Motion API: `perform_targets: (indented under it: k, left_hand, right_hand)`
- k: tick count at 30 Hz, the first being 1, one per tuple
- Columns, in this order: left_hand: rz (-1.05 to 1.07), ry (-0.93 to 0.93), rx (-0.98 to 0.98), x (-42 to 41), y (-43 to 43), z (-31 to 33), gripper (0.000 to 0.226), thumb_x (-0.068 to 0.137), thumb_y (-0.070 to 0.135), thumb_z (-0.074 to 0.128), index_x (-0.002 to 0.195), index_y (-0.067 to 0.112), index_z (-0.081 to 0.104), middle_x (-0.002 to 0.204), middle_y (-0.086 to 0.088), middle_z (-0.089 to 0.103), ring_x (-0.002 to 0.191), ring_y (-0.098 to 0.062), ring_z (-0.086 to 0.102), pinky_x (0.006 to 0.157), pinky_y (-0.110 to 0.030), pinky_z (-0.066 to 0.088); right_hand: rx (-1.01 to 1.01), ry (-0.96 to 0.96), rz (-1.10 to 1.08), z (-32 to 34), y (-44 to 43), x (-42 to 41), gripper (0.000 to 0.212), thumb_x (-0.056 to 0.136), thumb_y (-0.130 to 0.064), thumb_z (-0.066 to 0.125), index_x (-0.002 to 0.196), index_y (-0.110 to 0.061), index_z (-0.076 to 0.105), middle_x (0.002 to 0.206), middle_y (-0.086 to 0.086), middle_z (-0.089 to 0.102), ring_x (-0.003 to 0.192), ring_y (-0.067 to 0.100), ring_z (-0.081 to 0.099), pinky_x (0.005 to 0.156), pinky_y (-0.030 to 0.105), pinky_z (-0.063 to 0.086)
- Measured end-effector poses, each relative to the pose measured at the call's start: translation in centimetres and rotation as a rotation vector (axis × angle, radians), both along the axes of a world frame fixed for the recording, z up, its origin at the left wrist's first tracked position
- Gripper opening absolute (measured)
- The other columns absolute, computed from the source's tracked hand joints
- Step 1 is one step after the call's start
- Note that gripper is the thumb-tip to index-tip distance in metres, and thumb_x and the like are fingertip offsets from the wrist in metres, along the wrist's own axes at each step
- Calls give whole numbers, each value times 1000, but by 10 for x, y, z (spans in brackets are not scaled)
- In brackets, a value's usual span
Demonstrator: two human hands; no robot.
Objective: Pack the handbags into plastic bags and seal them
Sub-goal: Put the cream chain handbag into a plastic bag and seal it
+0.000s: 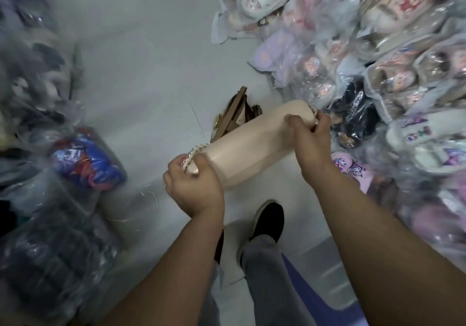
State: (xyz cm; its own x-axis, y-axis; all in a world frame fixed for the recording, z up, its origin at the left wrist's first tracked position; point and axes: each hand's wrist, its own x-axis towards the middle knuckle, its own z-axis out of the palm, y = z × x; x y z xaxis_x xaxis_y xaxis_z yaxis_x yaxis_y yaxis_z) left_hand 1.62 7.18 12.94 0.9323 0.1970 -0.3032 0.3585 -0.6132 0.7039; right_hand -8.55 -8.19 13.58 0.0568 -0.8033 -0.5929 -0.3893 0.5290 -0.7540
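Observation:
A pale pink handbag [252, 146] with a chain strap is held in the air above the floor, lying slantwise from lower left to upper right. My left hand [194, 187] grips its near end, fingers curled round the bag's edge and the chain. My right hand [311, 144] grips the far end, fingers curled over the top corner. Behind the pink bag a brown handbag [234, 116] with a gold clasp lies on the white floor, partly hidden.
Piles of bagged slippers and plush items [378, 60] fill the right side. Stacked plastic-wrapped goods [63, 187] stand at the left. A black bagged item [355, 113] lies near my right hand. My foot in a dark shoe [268, 222] stands below the bag on the white floor [141, 73].

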Motion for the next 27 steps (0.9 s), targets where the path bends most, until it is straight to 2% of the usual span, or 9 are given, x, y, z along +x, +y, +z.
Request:
perform_targets:
  k: [2, 4, 6, 10, 13, 15, 23, 25, 27]
  left_hand:
    - [-72, 69, -44, -5, -4, 25, 13, 82, 29, 66, 93, 23, 68, 100, 2, 67, 96, -22, 63, 80, -26, 46]
    - [-153, 138, -73, -13, -5, 45, 6, 80, 30, 68, 85, 27, 66, 101, 3, 71, 97, -19, 65, 87, -33, 52]
    - [-250, 181, -74, -24, -3, 57, 9, 80, 31, 69, 80, 22, 66, 95, 2, 70, 91, -20, 64, 86, -39, 54]
    - [-427, 320, 21, -43, -1, 66, 41, 76, 58, 43, 76, 21, 62, 90, -1, 65, 90, -27, 60, 86, -42, 51]
    - [-523, 506, 270, -59, -5, 63, 42, 84, 59, 44, 103, 24, 56, 121, -7, 55, 117, -33, 44, 103, -47, 36]
    - [-557, 527, 273, -73, -12, 65, 53, 86, 57, 52, 127, 25, 48, 143, -8, 40, 132, -34, 31, 113, -48, 25]
    - [-1248, 3, -217, -108, -52, 91, 87, 80, 75, 52, 152, 32, 29, 164, 2, 21, 151, -17, 8, 122, -44, 8]
    - [-1466, -101, -187, -118, -59, 95, 80, 80, 78, 48, 146, 32, 42, 158, 3, 35, 151, -17, 13, 123, -49, 8]
    - [-1634, -170, -149, -129, -65, 99, 72, 79, 81, 48, 128, 30, 59, 132, 7, 62, 138, -17, 41, 119, -50, 18]
  right_hand:
    - [68, -10, -91, 28, -1, -2, 65, 89, -42, 73, 144, -32, 38, 110, -22, 51, 102, 4, 55, 81, 25, 48]
    - [186, -6, -215, 53, -2, -2, 92, 78, -54, 81, 152, -36, 29, 120, -16, 48, 107, 19, 51, 88, 54, 55]
    - [228, 57, -321, 70, -4, -7, 115, 64, -55, 90, 154, -41, 20, 125, -7, 40, 112, 31, 47, 76, 67, 57]
    - [109, 100, -377, 81, -4, -27, 97, 76, -16, 81, 152, -40, 25, 114, -2, 53, 109, 32, 60, 79, 61, 61]
    - [-21, 40, -331, 88, 8, -51, 93, 80, -1, 70, 152, -42, 28, 108, -9, 60, 96, 20, 65, 83, 47, 62]
    - [-64, 11, -240, 96, 16, -69, 93, 83, 5, 68, 153, -40, 26, 107, -14, 58, 88, 7, 62, 71, 28, 61]
    - [69, -35, 118, 126, 28, -148, 53, 75, 17, 70, 109, -21, 55, 96, -4, 62, 76, 9, 61, 50, 16, 47]
    - [111, -75, 140, 129, 34, -173, 51, 68, 21, 69, 98, -21, 62, 89, -3, 64, 71, 6, 63, 54, 17, 49]
    - [139, -94, 121, 133, 40, -198, 49, 63, 20, 67, 94, -19, 67, 78, -2, 68, 71, 11, 65, 60, 22, 53]
